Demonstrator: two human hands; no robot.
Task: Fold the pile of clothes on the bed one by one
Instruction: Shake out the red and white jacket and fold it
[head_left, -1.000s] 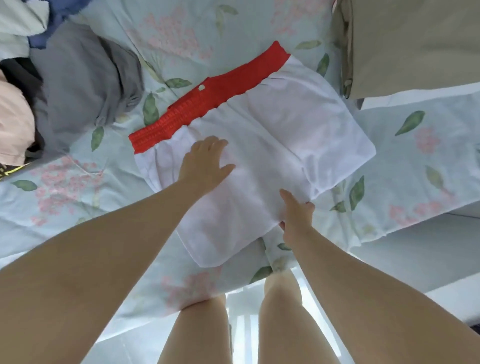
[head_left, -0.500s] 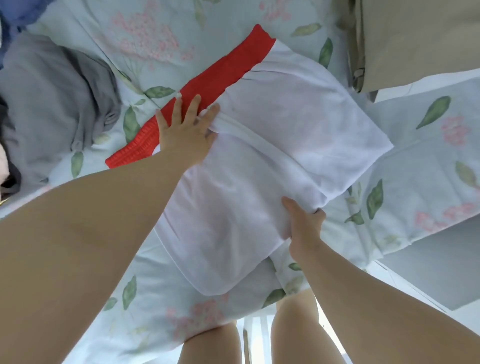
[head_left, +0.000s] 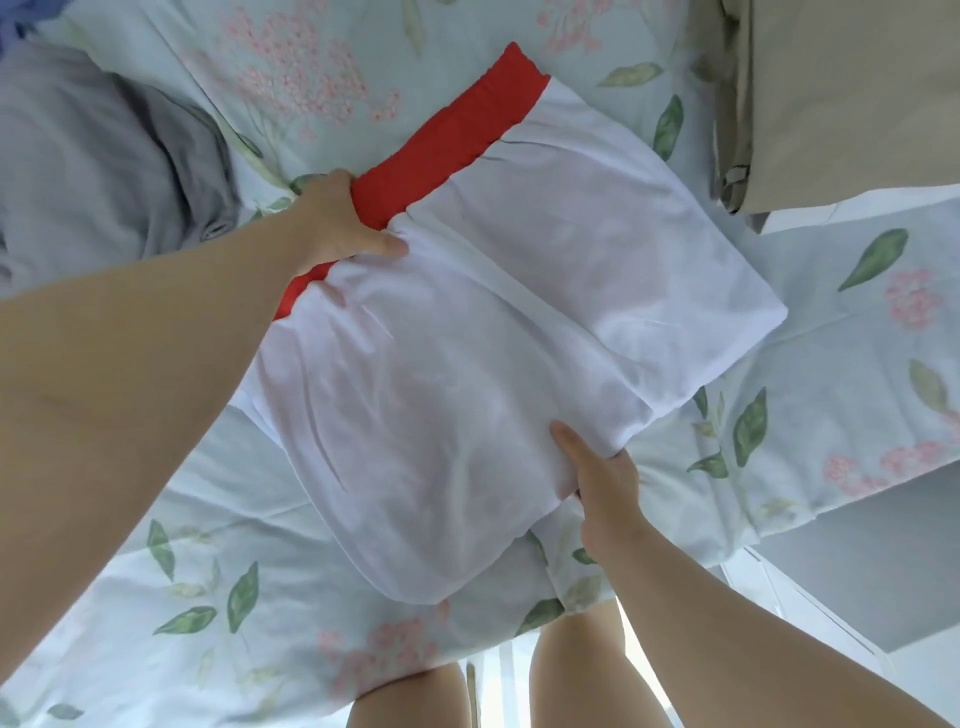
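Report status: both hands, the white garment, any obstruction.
Left hand grips the red waistband, right hand pinches the near edge. White garment partly folded, on the bed. Grey clothes left, beige fabric top right, both clear of it.

I see a home bedroom: a pale blue bedsheet printed with pink blossoms and green leaves (head_left: 311, 78), a crumpled grey cloth garment (head_left: 93, 171) and a white garment with a red waistband (head_left: 519, 312) lying on it, folded beige fabric (head_left: 852, 93) alongside.

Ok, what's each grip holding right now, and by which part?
Both hold the white garment. The left grip clasps it at the red waistband. The right grip pinches its near folded edge, thumb on top.
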